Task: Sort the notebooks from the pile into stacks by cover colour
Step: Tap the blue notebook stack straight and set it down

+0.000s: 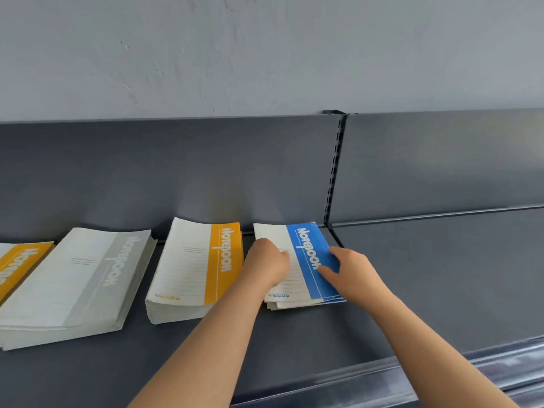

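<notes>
Hands of both arms meet on the blue stack [297, 285], which lies on the dark shelf [441, 275] at the right end of the row, its far edge near the back panel [176, 172] beside the slotted upright [334, 178]. The stack's long axis runs from the shelf's front towards the panel, leaning slightly left as it goes back.

The left hand [266, 262] sits at the pale left margin of the top cover with its fingers curled. Whether it pinches that edge or only rests there cannot be told. The right hand [350, 269] comes in from the right with straight fingers lying flat on the blue band, holding nothing. With one hand on each long side, the likely next move is squaring the top notebook onto those below it, whose near edges are a little fanned.

Just left, close to but apart from it, is the orange stack [194, 266], then a taller grey stack [79, 284]. An orange-covered pile [17, 266] is cut off at the left edge, well away from both hands and nearer the left arm.

Each cover carries "Notebook" in white along its coloured band, reading lengthwise. "A5" with small squares sits at the near corner of the blue and orange covers. The finer print is too small to read.
</notes>
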{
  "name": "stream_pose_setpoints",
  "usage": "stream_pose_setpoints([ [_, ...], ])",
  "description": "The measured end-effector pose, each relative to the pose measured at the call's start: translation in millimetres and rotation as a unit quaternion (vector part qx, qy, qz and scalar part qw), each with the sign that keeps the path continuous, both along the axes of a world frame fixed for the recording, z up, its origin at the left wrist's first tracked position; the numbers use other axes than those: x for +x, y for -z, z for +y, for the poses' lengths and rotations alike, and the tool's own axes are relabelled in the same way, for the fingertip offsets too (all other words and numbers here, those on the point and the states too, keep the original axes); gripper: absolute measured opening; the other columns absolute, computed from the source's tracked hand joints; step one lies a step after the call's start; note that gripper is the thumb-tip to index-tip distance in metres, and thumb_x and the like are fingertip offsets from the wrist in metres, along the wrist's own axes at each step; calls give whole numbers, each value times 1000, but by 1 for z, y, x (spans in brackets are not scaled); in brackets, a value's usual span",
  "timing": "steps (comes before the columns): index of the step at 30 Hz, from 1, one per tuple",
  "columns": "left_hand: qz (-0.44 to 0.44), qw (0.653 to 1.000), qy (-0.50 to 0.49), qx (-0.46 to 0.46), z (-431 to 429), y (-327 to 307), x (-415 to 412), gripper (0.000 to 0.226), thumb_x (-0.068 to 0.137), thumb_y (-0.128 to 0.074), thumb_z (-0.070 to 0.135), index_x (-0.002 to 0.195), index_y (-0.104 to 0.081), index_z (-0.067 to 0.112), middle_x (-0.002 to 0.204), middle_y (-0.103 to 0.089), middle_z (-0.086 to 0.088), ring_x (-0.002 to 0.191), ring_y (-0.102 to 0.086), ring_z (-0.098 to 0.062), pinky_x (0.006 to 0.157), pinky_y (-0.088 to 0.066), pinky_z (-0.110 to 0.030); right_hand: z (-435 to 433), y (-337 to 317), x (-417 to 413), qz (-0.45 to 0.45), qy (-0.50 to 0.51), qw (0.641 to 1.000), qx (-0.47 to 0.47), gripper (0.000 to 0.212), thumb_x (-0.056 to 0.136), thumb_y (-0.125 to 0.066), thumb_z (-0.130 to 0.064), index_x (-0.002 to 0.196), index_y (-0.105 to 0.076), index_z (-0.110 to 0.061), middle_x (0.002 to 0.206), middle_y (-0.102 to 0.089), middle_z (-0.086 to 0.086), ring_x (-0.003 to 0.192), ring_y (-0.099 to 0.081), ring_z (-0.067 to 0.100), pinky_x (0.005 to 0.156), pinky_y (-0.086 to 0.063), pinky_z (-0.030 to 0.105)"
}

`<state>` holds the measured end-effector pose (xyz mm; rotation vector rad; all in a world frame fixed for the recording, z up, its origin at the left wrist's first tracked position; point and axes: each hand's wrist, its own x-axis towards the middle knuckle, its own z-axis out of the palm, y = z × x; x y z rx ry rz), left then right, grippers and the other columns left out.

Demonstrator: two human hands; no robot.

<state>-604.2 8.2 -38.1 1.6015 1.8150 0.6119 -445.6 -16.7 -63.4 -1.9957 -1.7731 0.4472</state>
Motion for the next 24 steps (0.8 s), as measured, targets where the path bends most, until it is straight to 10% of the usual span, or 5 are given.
stream_pose_setpoints([
  [7,-206,969,-113,-75,4,4,9,13,95,-53,13,108,-54,12,112,-65,-9,89,-64,-25,62,-55,-33,0,1,14,62,-38,997,22,23,91,-56,-27,110,-56,-15,92,-56,-6,82,-52,13,60,-40,15],
  [12,-293,955,-45,1,-13,-3,11,25,97,-50,17,121,-54,23,114,-66,3,97,-65,-20,74,-56,-38,12,-16,29,281,-38,959,-9,17,91,-58,-26,105,-50,-20,98,-66,-10,87,-66,9,64,-50,23],
  [24,-281,943,38,174,-33,-25,10,44,92,-60,28,127,-36,36,120,-58,16,108,-56,-4,74,-45,-19,0,-34,26,413,-121,893,127,24,95,-51,-14,114,-45,-26,109,-63,-14,95,-62,0,77,-51,23],
])
